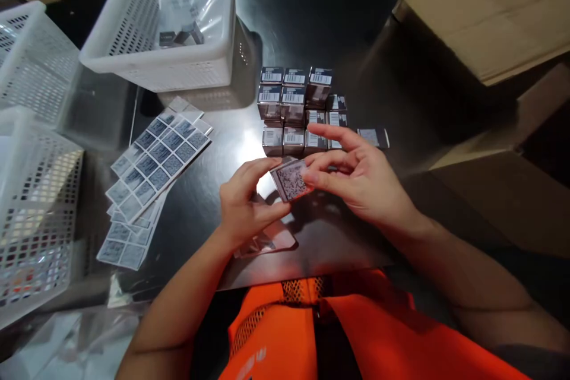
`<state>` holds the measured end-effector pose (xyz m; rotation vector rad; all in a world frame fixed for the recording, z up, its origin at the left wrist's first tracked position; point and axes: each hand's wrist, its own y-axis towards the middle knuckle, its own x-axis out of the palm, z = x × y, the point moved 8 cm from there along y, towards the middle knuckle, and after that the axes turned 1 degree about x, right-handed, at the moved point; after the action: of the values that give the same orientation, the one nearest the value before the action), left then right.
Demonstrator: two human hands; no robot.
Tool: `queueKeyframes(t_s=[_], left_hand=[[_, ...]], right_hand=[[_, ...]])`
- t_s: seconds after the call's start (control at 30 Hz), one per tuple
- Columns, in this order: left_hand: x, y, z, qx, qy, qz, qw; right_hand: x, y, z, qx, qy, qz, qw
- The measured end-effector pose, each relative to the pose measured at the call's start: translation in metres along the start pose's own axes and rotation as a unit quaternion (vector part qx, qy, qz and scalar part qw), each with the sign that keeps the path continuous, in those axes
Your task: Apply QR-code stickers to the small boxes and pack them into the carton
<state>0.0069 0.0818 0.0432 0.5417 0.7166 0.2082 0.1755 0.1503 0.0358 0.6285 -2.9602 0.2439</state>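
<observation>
Both hands hold one small box [289,180] just above the dark table [356,237]; its upturned face carries a square code label. My left hand [243,202] grips the box from the left and below. My right hand [356,175] pinches its right edge with thumb and fingers, index finger stretched out. Behind the hands stand several similar small boxes [296,110] with barcode labels, packed in rows. Sheets of square code stickers [154,160] lie fanned out to the left.
A white perforated basket [169,18] holding a plastic bag and a few boxes sits at the back left. Two more white baskets [31,190] stand along the left edge. Cardboard boxes [485,6] fill the right side. A clear wrapper [271,243] lies under my left hand.
</observation>
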Motion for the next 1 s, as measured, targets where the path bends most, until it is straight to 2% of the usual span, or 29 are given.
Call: queueKeyframes(t_s=[0.33, 0.73, 1.0], left_hand=[[-0.0015, 0.0028, 0.0036, 0.023, 0.019, 0.010, 1.000], [-0.0002, 0.0025, 0.0024, 0.013, 0.030, -0.003, 0.999], [-0.0002, 0.0032, 0.0037, 0.015, 0.029, 0.000, 0.999]], right_hand=[[0.0023, 0.0009, 0.0049, 0.011, -0.028, 0.008, 1.000], [0.0003, 0.0021, 0.0072, 0.017, -0.044, 0.001, 0.999], [0.0018, 0.0015, 0.0078, 0.025, -0.016, -0.003, 1.000]])
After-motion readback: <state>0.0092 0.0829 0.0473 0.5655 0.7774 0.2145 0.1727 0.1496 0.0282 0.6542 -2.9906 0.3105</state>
